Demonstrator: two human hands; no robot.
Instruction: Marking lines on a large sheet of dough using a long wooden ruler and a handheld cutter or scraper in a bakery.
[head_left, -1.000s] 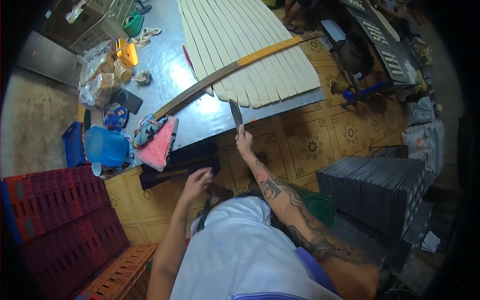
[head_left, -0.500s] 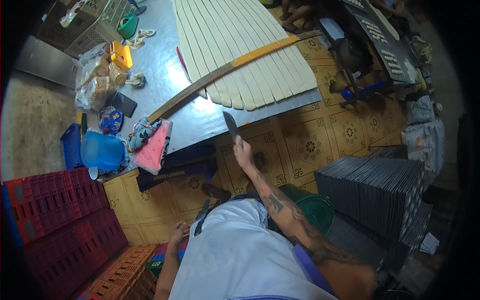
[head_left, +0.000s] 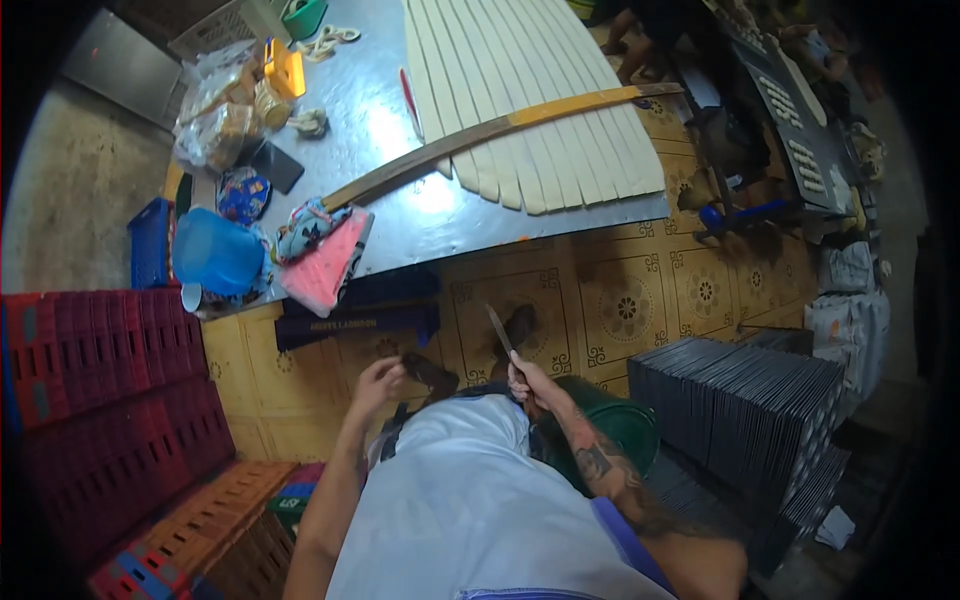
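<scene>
My right hand (head_left: pixel 524 382) is closed round the handle of a knife (head_left: pixel 499 330), whose blade points up and away from me, over the floor in front of my body. My left hand (head_left: pixel 380 383) hangs near my waist with loosely bent fingers, apart from one another and holding nothing that I can see. Ahead on the metal table (head_left: pixel 420 240) lies a sheet of pale dough (head_left: pixel 570 160) cut lengthwise into several long strips. A long wooden stick (head_left: pixel 420 158), partly yellow, rests slantwise across the strips. Neither hand touches the table.
A blue tub (head_left: pixel 215 250), a pink cloth bundle (head_left: pixel 325 265) and bagged goods (head_left: pixel 222 130) crowd the table's left side. Red crates (head_left: pixel 110 400) stand left, stacked dark trays (head_left: pixel 720 400) right, a green bin (head_left: pixel 625 425) beside my right arm. Another person (head_left: pixel 640 40) is beyond the table.
The knife in my right hand has come back from the table edge toward my body. My left hand has risen and moved forward. The whole view has shifted, with the table farther up.
</scene>
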